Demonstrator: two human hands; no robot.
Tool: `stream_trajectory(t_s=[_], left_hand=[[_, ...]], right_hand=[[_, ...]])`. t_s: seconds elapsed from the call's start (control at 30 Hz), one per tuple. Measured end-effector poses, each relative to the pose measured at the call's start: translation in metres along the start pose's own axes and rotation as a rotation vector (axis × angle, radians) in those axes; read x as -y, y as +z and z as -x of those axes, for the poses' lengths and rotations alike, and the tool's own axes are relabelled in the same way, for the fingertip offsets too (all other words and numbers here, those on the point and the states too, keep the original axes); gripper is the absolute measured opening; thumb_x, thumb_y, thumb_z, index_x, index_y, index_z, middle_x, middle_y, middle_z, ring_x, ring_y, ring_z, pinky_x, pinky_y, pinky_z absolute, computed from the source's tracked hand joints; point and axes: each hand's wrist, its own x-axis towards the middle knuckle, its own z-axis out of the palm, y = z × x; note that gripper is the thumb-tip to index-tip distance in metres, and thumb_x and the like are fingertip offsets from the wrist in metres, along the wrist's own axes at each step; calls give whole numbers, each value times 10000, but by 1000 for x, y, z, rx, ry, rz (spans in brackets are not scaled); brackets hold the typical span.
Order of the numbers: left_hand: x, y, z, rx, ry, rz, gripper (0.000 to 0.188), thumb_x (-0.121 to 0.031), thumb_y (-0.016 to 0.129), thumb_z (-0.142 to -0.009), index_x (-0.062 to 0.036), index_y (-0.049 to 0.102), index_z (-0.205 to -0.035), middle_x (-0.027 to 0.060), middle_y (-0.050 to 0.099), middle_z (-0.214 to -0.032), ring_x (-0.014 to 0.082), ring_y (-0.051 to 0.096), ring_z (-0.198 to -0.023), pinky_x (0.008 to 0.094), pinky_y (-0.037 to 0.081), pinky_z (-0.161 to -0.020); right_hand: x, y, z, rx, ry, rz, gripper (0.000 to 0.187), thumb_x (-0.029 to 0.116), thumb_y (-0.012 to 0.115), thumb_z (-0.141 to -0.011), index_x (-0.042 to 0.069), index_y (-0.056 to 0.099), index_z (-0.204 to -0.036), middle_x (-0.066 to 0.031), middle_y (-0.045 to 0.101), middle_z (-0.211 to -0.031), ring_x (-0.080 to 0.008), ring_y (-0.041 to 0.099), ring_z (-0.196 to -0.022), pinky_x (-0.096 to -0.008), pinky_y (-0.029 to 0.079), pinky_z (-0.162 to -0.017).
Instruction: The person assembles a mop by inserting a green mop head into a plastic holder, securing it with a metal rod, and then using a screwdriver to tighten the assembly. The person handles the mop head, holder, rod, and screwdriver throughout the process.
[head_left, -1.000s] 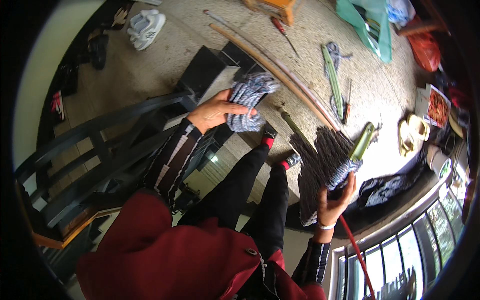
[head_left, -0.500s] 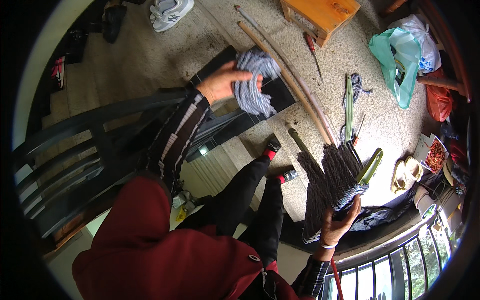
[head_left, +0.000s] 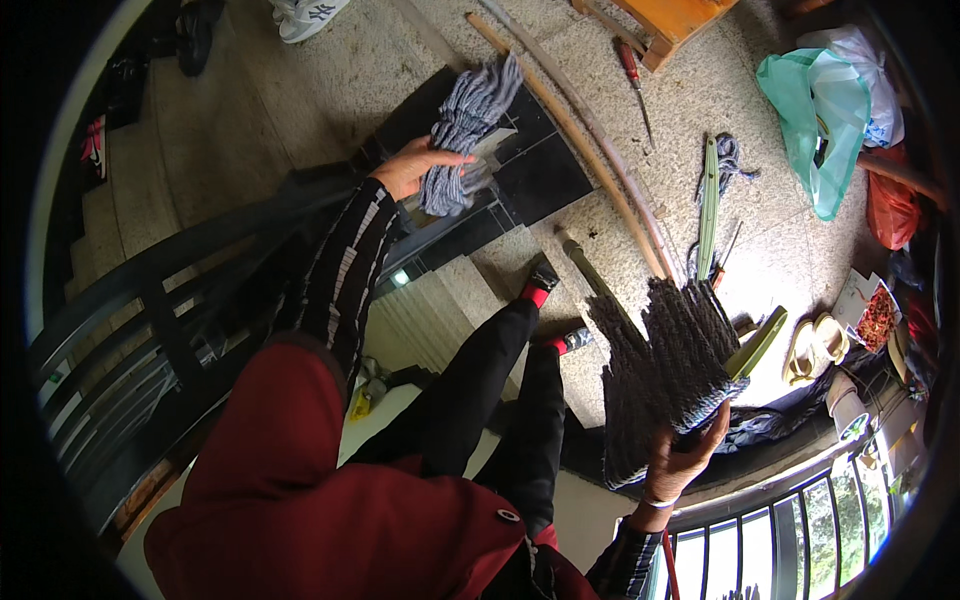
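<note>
Out to the left, my left hand [head_left: 412, 168] is closed around a looped bundle of grey-blue cord [head_left: 465, 105]. The cord hangs over dark tiles at the stair edge. At the lower right, my right hand [head_left: 685, 458] grips the near edge of a mop head [head_left: 685, 345] with thick dark strands. Blue-white binding runs along that edge by my fingers. A green flat bar [head_left: 757, 343] sticks up beside the strands, and a green tube [head_left: 583, 262] shows at their far left. My right fingertips are partly hidden behind the mop head.
Two long poles [head_left: 600, 150] lie on the floor ahead. Right of them are a red-handled screwdriver [head_left: 630, 70], another green bar [head_left: 709, 195] with cord, plastic bags [head_left: 815, 120] and slippers [head_left: 815, 347]. A wooden stool [head_left: 685, 25] stands far off. A dark railing [head_left: 170, 320] borders the stairs on the left.
My left hand has moved a little left with the cord bundle, which now swings more upright. My right hand keeps its hold on the mop head, which has tilted slightly.
</note>
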Motion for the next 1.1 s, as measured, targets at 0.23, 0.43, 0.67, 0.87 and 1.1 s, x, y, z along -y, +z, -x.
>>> stream_trajectory(t_s=[0.23,0.43,0.67,0.87,1.1], left_hand=[[56,-9,-11,-157,102,47,321,-20,690,-802,-40,593,-1107,91,676,-1022,183,648,-880,320,512,-810],[51,-16,-19,-150,286,148,444,37,718,-741,-48,553,-1145,49,626,-1031,174,619,-953,319,500,-844],[-1,-8,-15,-11,190,93,322,3,622,-836,-32,588,-1154,102,669,-1076,165,640,-905,305,512,-802],[-51,-2,-26,115,280,0,301,-80,642,-852,-40,633,-1150,80,676,-1090,145,635,-862,303,525,-760],[-105,-54,-13,160,57,-418,410,-98,686,-830,10,553,-1202,118,681,-1076,158,655,-901,321,539,-811]], right_hand=[[0,-3,-1,11,57,-16,757,72,628,-726,38,334,-1423,-194,381,-1381,-354,395,-1282,-456,298,-1081],[-2,-3,1,22,55,-38,755,59,624,-723,37,336,-1421,-197,380,-1380,-354,393,-1284,-455,301,-1080],[-7,-2,7,10,60,-46,764,80,636,-729,34,327,-1426,-188,378,-1390,-354,386,-1291,-456,304,-1079],[-9,-3,9,10,57,-18,774,125,661,-746,23,314,-1431,-193,380,-1391,-355,391,-1287,-457,304,-1078],[-9,-3,10,10,78,-35,785,113,676,-739,21,315,-1430,-202,386,-1381,-349,396,-1276,-452,299,-1076]])
